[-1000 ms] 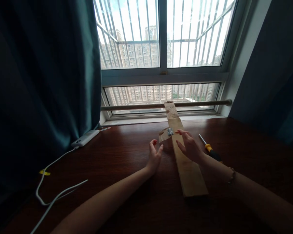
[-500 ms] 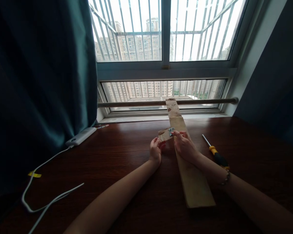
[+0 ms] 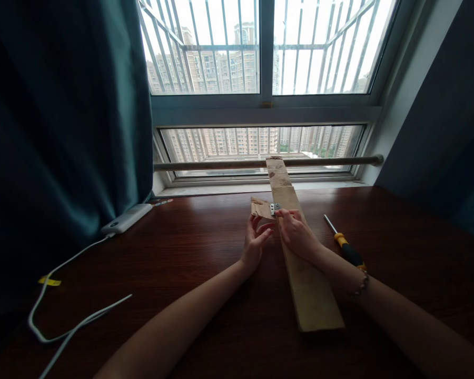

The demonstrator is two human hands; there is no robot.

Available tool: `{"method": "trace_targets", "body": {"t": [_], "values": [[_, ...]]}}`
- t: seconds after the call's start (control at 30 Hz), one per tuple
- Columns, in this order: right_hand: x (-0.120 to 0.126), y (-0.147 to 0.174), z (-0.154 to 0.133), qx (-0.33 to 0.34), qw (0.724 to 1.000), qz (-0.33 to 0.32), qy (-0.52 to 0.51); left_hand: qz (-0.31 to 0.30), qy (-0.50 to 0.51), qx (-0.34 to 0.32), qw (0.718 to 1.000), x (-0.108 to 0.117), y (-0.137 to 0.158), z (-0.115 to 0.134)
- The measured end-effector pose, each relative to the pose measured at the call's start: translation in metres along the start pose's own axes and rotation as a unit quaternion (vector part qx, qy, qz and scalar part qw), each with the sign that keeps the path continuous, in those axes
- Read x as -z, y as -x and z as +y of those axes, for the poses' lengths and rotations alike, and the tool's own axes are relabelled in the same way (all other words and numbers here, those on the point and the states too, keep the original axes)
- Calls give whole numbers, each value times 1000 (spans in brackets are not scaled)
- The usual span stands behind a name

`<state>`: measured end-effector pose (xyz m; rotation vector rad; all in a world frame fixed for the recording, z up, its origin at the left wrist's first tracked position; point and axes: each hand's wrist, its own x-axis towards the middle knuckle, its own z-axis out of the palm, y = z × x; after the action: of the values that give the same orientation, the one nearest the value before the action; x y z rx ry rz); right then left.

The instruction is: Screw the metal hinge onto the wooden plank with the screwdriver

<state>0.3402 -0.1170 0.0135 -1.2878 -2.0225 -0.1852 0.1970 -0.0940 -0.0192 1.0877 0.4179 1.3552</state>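
Note:
A metal hinge joins a small piece of wood to the left side of a long wooden board. My right hand rests over the board, its thumb and fingertips pinching the hinge's near edge. Just below the small piece is my left hand, fingers apart and slightly curled; a fingertip is close to the wood's lower edge, and I cannot tell if it touches. The long board runs from near me up to a horizontal rail at the window.
A screwdriver with a yellow and black handle lies right of the board. At the left are a white power strip, its white cable and a yellow strip. A rail crosses before the window; a dark curtain hangs left.
My left hand has loosened from the small piece of wood and moved slightly below it. That piece has turned, its left end now higher. My right hand stays at the hinge.

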Motion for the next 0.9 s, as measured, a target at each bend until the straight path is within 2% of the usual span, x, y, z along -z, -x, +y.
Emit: {"method": "trace_targets", "body": {"t": [0.27, 0.63, 0.8, 0.9], "values": [[0, 1, 1, -1, 1000, -6, -1, -73, -59, -21, 995, 4, 1, -3], [-1, 3, 2, 15, 999, -27, 32, -108, -84, -27, 990, 4, 3, -3], [-3, 3, 5, 16, 1000, 3, -17, -128, -168, -52, 976, 0, 2, 0], [-3, 2, 9, -18, 996, 51, -73, -154, -242, -81, 955, -1, 2, 3]]}}
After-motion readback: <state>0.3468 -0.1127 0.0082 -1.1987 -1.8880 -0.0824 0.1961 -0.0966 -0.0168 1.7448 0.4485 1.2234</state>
